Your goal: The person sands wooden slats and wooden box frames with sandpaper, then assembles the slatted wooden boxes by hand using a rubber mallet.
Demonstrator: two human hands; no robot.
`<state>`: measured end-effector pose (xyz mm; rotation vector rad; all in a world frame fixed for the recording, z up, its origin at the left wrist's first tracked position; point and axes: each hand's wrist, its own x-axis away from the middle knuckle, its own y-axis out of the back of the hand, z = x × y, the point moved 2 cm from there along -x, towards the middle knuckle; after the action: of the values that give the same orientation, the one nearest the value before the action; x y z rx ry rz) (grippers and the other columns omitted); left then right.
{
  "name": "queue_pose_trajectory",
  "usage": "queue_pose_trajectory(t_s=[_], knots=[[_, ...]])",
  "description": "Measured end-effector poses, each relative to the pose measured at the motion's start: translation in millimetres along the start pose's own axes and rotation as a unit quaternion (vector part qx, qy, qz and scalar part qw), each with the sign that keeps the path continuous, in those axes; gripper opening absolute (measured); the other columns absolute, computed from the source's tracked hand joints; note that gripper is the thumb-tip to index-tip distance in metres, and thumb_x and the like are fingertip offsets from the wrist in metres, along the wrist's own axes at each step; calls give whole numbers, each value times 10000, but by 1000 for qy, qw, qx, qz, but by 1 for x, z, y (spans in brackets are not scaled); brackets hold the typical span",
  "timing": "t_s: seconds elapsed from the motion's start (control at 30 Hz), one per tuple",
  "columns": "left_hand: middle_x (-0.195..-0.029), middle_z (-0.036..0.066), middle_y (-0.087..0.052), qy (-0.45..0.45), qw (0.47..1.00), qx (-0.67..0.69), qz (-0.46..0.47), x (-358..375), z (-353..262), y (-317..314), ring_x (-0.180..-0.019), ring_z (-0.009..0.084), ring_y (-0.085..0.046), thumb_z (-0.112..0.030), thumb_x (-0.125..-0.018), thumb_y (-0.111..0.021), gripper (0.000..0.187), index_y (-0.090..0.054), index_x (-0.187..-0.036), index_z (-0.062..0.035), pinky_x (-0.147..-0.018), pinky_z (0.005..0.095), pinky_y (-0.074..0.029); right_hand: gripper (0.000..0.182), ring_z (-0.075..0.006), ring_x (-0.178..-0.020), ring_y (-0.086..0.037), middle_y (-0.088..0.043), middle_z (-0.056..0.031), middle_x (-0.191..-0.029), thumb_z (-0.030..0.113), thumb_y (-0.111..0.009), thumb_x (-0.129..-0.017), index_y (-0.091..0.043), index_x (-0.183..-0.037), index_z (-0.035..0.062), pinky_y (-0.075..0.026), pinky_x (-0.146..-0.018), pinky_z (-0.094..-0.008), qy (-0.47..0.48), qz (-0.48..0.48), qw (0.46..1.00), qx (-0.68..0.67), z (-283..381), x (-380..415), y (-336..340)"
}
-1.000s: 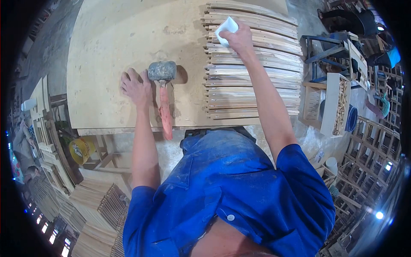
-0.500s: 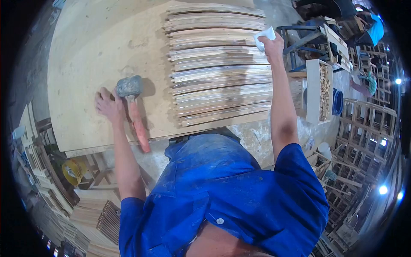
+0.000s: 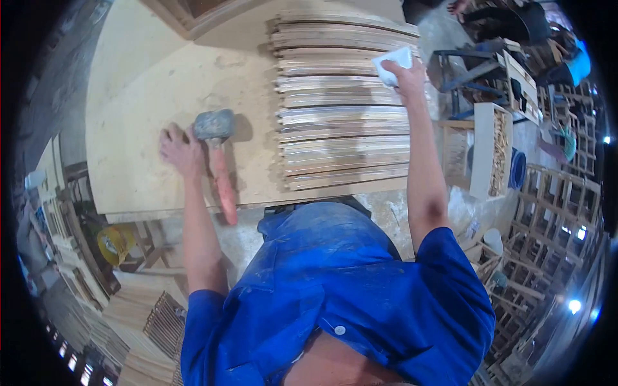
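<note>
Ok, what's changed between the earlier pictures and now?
The right hand has moved rightward across the wooden slats, from near their left ends to their right ends, carrying the white piece. A wooden frame has come into view at the far side of the table. Nothing was let go. The left hand stays beside the mallet; the slats look undisturbed.

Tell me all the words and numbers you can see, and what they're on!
There are none that I can read.
Hammer: no writing shows.
Wooden strips: no writing shows.
Table: no writing shows.
White thing in the right hand: no writing shows.
Blue shirt: no writing shows.
Yellow bucket: too small and blurred to tell.
</note>
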<state>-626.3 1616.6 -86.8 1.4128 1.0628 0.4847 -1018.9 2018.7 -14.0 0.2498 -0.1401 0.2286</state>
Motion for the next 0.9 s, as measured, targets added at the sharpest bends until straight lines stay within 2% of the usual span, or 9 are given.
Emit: queue_pose_trajectory(t_s=[0.17, 0.23, 0.3, 0.4, 0.53, 0.63, 0.73, 0.8, 0.9], knots=[[-1450, 219, -456, -10, 998, 67, -1, 1, -4, 11, -1362, 395, -394, -462, -938, -586, 549, -551, -1357, -109, -1107, 568, -255, 430, -191, -813, -674, -712, -105, -934, 135, -844, -679, -683, -1052, -5, -547, -718, -337, 73, 103, 990, 58, 24, 16, -136], [-1455, 255, -435, 5, 996, 83, 13, -1, 8, 6, -1361, 424, -383, -410, -953, -593, 566, -530, -1373, -36, -1120, 552, -268, 600, -241, -865, -693, -727, -177, -961, 246, -815, -609, -685, -1113, -52, -545, -790, -380, 117, 82, 985, 101, 34, 18, -166], [-1458, 284, -395, 87, 952, 251, -156, 2, 26, -2, -1343, 436, -398, -350, -981, -587, 595, -464, -1409, 45, -1120, 523, -320, 660, -268, -898, -699, -728, -190, -990, 251, -820, -594, -672, -1154, -66, -545, -832, -375, 102, 84, 988, 77, 40, 24, -174], [-1456, 293, -363, 168, 893, 397, -133, 6, 32, 4, -1313, 431, -435, -308, -1004, -575, 617, -397, -1437, 94, -1097, 491, -385, 686, -269, -911, -701, -718, -182, -1050, 217, -838, -602, -640, -1181, -96, -551, -833, -360, 97, 78, 992, 28, 28, 17, -151], [-1451, 274, -361, 123, 901, 402, -108, 11, 25, 12, -1288, 405, -472, -307, -1008, -573, 627, -373, -1452, 89, -1067, 475, -424, 605, -224, -887, -695, -715, -144, -1032, 124, -839, -646, -634, -1184, -63, -558, -787, -349, 65, 107, 992, 0, 51, 31, -117], [-1456, 275, -360, 127, 900, 402, -111, 9, 24, 11, -1285, 403, -478, -297, -1003, -586, 618, -390, -1442, 91, -1066, 468, -428, 600, -216, -873, -692, -712, -130, -1018, 123, -834, -651, -632, -1185, -64, -555, -772, -342, 26, 95, 994, 36, 55, 34, -99], [-1439, 287, -393, 115, 912, 382, -93, 9, 31, 10, -1293, 406, -492, -361, -1008, -563, 644, -406, -1441, 90, -1079, 467, -418, 517, -199, -834, -680, -714, -112, -976, 126, -829, -663, -662, -1118, -51, -544, -742, -340, 65, 103, 993, -6, 55, 40, -90], [-1414, 297, -421, 106, 932, 335, -89, 11, 31, 8, -1275, 409, -505, -374, -1005, -568, 643, -431, -1423, 95, -1073, 465, -419, 447, -185, -816, -668, -713, -99, -924, 135, -831, -672, -681, -1056, -39, -540, -737, -348, 61, 80, 993, 56, 51, 47, -70], [-1422, 299, -410, 115, 923, 359, -81, 13, 24, 13, -1272, 419, -501, -338, -1003, -589, 631, -419, -1418, 105, -1085, 464, -417, 427, -156, -759, -674, -712, -89, -900, 139, -851, -680, -679, -1039, -14, -539, -636, -293, 7, 94, 996, 2, 51, 58, -47]])
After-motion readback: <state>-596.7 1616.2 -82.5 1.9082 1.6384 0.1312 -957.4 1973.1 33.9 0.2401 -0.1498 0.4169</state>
